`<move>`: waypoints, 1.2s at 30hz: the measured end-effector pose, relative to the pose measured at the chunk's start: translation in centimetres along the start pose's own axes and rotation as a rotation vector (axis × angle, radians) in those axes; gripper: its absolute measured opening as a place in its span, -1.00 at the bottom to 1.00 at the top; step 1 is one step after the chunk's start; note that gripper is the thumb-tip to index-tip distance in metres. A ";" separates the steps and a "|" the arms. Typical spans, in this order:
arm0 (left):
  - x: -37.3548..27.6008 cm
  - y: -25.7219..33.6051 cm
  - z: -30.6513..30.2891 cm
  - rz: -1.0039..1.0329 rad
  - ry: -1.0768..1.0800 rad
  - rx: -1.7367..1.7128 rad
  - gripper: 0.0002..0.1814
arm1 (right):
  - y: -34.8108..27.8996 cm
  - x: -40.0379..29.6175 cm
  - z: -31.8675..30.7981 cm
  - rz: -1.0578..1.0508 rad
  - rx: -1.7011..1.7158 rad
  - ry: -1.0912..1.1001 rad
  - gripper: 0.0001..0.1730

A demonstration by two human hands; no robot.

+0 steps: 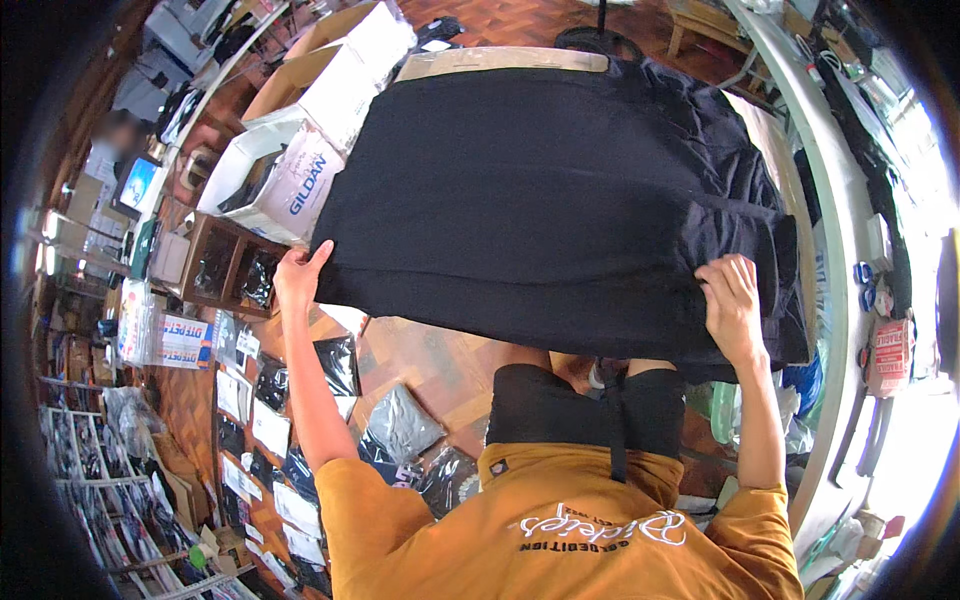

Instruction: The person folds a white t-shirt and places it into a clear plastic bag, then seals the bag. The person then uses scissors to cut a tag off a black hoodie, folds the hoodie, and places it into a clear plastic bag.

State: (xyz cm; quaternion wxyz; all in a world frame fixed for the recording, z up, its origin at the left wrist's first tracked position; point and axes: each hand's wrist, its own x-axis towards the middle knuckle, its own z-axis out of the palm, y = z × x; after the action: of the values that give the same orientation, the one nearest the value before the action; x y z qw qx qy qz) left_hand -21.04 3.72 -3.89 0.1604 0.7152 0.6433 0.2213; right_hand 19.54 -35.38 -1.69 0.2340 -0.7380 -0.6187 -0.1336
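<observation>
A wide piece of black fabric (pixel 517 195), likely a garment, is spread before me over a flat surface. Its left and middle parts lie fairly smooth, while folds and creases gather along the right side. At its lower left edge, my left hand (pixel 297 276) pinches the cloth between thumb and curled fingers. My right hand (pixel 729 304) has its fingers bunched on the creased cloth near the lower right; the fingertips are partly hidden. Beyond the far edge of the fabric shows a strip of brown cardboard (pixel 502 60).
Left of the fabric stand an open white Gildan box (pixel 292 176) and a brown wooden rack (pixel 225 262). Several plastic-wrapped packages (pixel 405 421) lie on the parquet floor (pixel 442 352). A white ledge (pixel 836 225) runs along the right. A blurred person (pixel 120 135) is at far left.
</observation>
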 end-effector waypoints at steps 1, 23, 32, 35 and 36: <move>-0.4 -0.4 0.0 0.036 0.067 0.016 -0.24 | 0.2 -0.1 -0.1 0.004 0.023 -0.062 -0.78; -5.9 -0.7 1.7 -0.546 0.161 -1.397 -0.26 | -9.5 3.6 4.7 -0.046 -0.071 -0.373 -0.15; -5.8 7.5 0.7 0.003 0.408 -0.530 -0.51 | -9.7 3.6 4.6 -0.027 0.063 -0.335 -0.31; -11.4 14.4 0.2 0.346 0.327 -0.505 -0.73 | -10.1 4.6 5.2 0.257 0.574 -0.264 -0.39; -13.4 16.0 0.6 0.447 0.202 -0.569 -0.75 | -10.5 5.2 5.7 0.434 0.907 -0.219 -0.38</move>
State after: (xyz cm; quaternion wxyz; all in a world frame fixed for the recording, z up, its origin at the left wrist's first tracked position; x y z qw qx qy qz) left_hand -8.13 -11.41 2.31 0.2364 0.7392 0.3967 0.4903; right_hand 9.81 -26.73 -2.09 0.4866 -0.6834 -0.4678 0.2781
